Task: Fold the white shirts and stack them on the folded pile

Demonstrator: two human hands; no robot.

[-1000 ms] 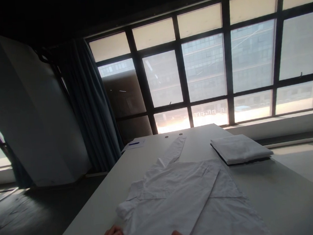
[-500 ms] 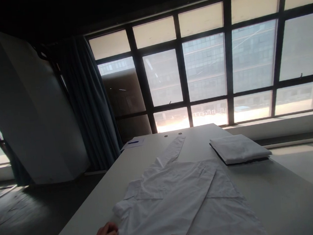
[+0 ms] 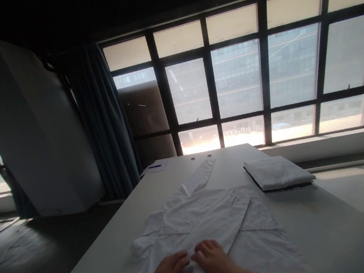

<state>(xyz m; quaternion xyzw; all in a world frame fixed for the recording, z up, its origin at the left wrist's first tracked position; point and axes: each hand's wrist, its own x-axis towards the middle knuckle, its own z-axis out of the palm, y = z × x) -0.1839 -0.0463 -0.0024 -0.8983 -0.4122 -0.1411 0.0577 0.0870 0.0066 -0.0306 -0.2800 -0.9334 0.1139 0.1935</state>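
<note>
A white long-sleeved garment (image 3: 204, 213), which looks like a shirt or coat, lies spread over the white table (image 3: 114, 240), one sleeve stretched toward the far end. Its front edge runs diagonally down the middle, and its near end is out of frame. My left hand (image 3: 170, 270) rests on the cloth at the lower middle, fingers extended toward the right. Close beside it, my right hand (image 3: 213, 259) lies on the garment with its fingers stretched forward. The two hands almost meet, and wrinkled cloth shows between them.
A folded stack of white cloth with a dark layer beneath (image 3: 279, 172) sits at the table's right. Paper with a dark pen (image 3: 155, 167) lies at the far left corner, near two round grommets (image 3: 209, 155). Beyond are a blue curtain (image 3: 105, 117) and large windows (image 3: 239, 78).
My left hand has moved from the garment's left edge rightward onto its middle. My right hand has come farther forward over the cloth, and the two hands are now close together.
</note>
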